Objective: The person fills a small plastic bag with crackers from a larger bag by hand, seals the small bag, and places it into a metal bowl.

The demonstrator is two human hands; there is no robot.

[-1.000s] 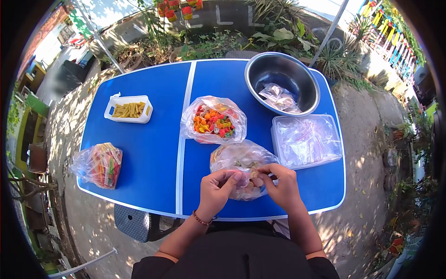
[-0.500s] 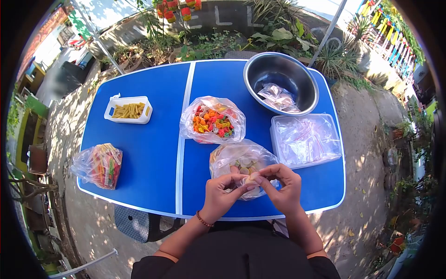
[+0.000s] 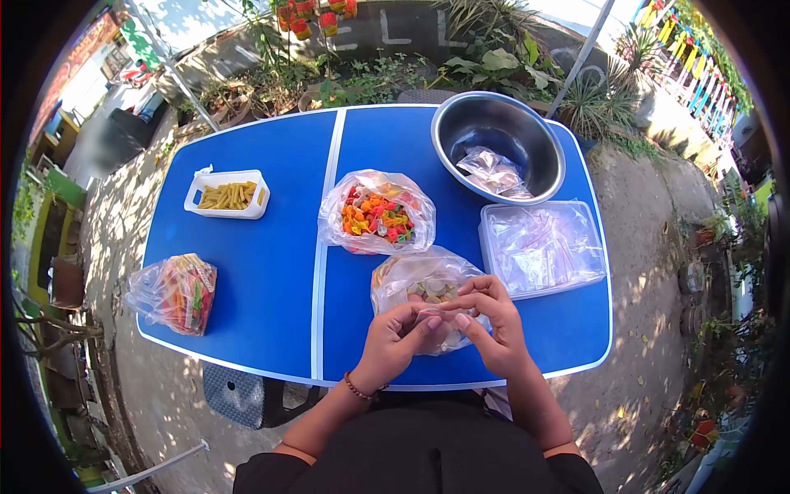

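Note:
My left hand (image 3: 394, 333) pinches a small clear plastic bag (image 3: 439, 319) between thumb and fingers, a pinkish line showing near its top. From the other side, my right hand (image 3: 494, 329) grips the same bag, its fingers bent over the edge. Any contents of the small bag are hard to make out. Just beyond and below the hands lies a larger open plastic bag (image 3: 395, 276) holding pale round pieces. Farther back stands an open clear bag of bright orange, red, green and yellow pieces (image 3: 378, 221).
A metal basin (image 3: 539, 165) with packed small bags is at the back right. Before it sits a clear tub (image 3: 597, 267) of flat plastic bags. On the left are a white container (image 3: 239, 214) of yellow sticks and a bag of colourful wrapped sticks (image 3: 185, 296), all on the blue table (image 3: 271, 272).
The pale piece between my fingertips no longer shows there. My right fingers have lifted and spread slightly, and my left thumb has shifted. The other things stay put.

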